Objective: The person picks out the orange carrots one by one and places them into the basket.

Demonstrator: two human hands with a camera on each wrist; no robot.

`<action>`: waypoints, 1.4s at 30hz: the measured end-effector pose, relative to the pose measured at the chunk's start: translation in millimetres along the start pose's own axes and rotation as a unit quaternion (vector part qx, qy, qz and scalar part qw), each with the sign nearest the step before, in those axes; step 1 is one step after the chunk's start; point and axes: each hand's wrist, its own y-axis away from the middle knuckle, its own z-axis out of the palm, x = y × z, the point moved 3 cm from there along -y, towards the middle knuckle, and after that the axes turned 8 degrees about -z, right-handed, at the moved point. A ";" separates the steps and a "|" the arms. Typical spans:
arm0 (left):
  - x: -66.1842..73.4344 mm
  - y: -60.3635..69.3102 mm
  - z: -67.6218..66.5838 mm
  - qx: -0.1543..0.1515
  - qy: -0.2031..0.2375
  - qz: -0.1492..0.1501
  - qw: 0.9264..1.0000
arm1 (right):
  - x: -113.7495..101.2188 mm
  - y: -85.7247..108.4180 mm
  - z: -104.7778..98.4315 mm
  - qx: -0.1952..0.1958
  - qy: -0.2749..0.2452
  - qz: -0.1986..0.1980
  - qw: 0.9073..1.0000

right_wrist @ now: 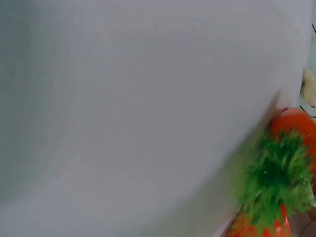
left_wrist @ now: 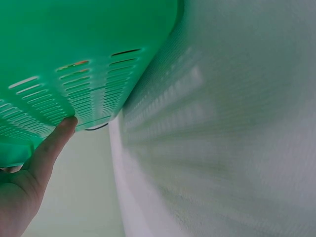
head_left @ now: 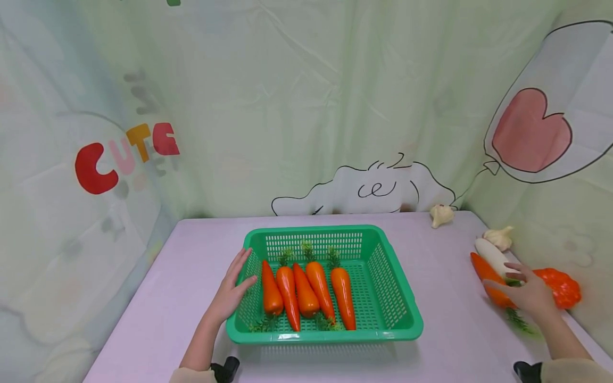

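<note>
My left hand rests at the left side of a green plastic basket, its fingers fairly straight along the rim. In the left wrist view, one straight digit touches the basket's slotted outer wall. Several orange carrots with green tops lie side by side inside. At the far right, my right hand reaches over a loose carrot with fingers spread. Its green top appears in the right wrist view. Firm contact with it cannot be made out. A white radish lies beside that carrot.
A bumpy orange-red vegetable lies to the right of my right hand. One garlic bulb sits behind the radish, another garlic bulb at the back edge. Printed curtains enclose the lilac-white table.
</note>
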 end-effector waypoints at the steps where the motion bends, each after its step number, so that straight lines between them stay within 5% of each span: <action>1: 5.7 2.6 -0.7 -0.001 -0.001 -0.002 1.000 | -0.4 -0.1 1.2 -0.004 0.009 -0.004 1.000; 5: 20.5 8.6 -2.5 -0.005 -0.002 -0.007 1.000 | -0.4 -1.3 5.4 -0.025 0.026 -0.014 0.999; 13: -10.7 -4.3 1.0 0.001 -0.007 0.007 1.000 | -0.4 -6.2 13.3 -0.050 0.028 0.017 0.998; 20: -15.2 -6.5 2.4 0.002 -0.002 0.009 1.000 | 2.1 -8.0 17.9 -0.053 0.026 0.019 0.998; 24: -9.7 -4.3 1.1 0.002 -0.004 0.000 1.000 | 1.2 -7.7 18.1 -0.048 0.012 0.022 0.999; 31: 21.0 8.9 -2.2 -0.005 -0.001 -0.005 1.000 | -4.1 -2.4 16.1 -0.031 -0.003 0.016 0.999; 42: 22.5 9.9 -3.3 -0.004 -0.001 -0.008 1.000 | -32.7 5.4 8.8 -0.028 -0.026 -0.009 0.999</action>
